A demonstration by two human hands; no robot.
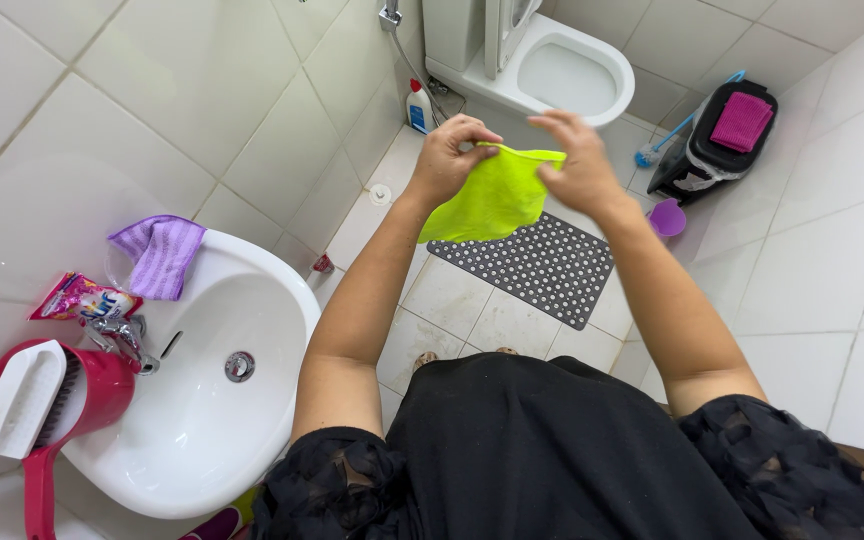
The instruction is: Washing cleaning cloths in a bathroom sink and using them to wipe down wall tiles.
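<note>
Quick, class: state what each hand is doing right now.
Left hand: closed, pinching the green cloth.
Right hand: closed, pinching the same cloth.

Single head-worn camera looking steeply down, close over the person's outstretched arms; round white ceramic sink [202, 400] at eight o'clock, white toilet bowl [574, 75] at twelve

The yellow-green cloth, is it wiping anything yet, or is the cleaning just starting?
Just starting, it seems. Both hands, left hand and right hand, hold the yellow-green cloth up in the air, touching nothing. The sink has a purple cloth on its rim, and the toilet waits untouched.
</note>
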